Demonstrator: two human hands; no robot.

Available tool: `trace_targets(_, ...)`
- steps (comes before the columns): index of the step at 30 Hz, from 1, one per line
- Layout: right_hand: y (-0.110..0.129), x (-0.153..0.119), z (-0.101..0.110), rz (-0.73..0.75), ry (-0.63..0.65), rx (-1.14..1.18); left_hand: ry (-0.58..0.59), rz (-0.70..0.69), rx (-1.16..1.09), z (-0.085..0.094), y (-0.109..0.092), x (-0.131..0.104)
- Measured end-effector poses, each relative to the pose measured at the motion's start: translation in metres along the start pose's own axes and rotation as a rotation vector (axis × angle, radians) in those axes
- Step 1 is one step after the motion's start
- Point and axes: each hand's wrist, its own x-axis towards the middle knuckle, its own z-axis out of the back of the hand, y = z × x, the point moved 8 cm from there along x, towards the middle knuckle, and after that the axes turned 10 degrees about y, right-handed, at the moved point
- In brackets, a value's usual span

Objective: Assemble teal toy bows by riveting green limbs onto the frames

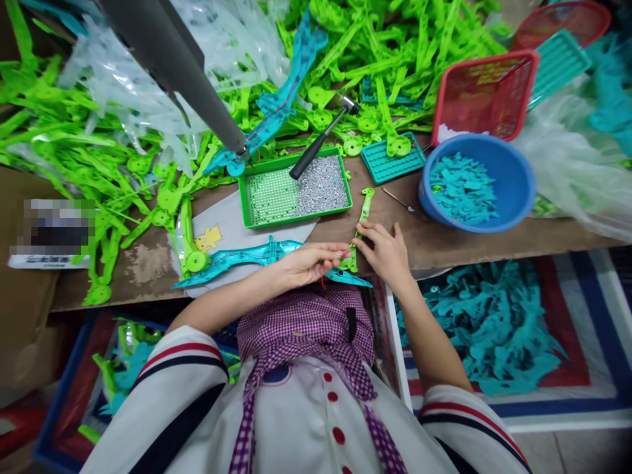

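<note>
My left hand (316, 262) is closed in a pinch near the table's front edge; what its fingertips hold is too small to tell, though a thin red strand shows below them. Close beside it, my right hand (386, 253) has thumb and fingers closed on a narrow bright green plastic part (364, 209), which stretches away from me on the tabletop. Under my left hand and forearm lies a long curved teal plastic piece (241, 258), its middle partly covered. A green tray (269, 222) with small silvery bits stands just beyond, and a hammer (316, 148) rests across it.
A grey bar-shaped tool (197, 85) slants in from above. Piles of green parts (385, 46) line the back. To the right stand a blue bowl (513, 191) of teal pieces, a red basket (528, 92) and a thin metal-tipped tool (399, 200). A teal tray (382, 171) lies behind.
</note>
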Motion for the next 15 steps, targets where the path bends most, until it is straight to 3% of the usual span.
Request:
trace_targets(2,0.001,0.000,0.000,0.003,0.003,-0.011,0.069,-0.048,0.197,-0.002,-0.016,-0.001)
trace_targets(4,0.001,0.000,0.000,0.008,0.002,-0.020,0.109,-0.149,0.533,-0.002,-0.030,-0.005)
trace_targets(7,-0.001,-0.001,-0.001,0.015,-0.006,-0.019,0.024,-0.356,1.114,0.002,-0.041,-0.022)
trace_targets(10,-0.001,-0.001,-0.001,0.025,-0.020,-0.016,-0.011,-0.433,1.527,0.004,-0.027,-0.033)
trace_targets(13,-0.001,-0.001,-0.001,0.024,-0.022,-0.019,0.048,-0.385,1.749,0.002,-0.007,-0.034)
trace_targets(15,-0.001,-0.001,-0.002,0.019,-0.017,-0.022,0.016,-0.344,1.874,-0.001,-0.004,-0.033)
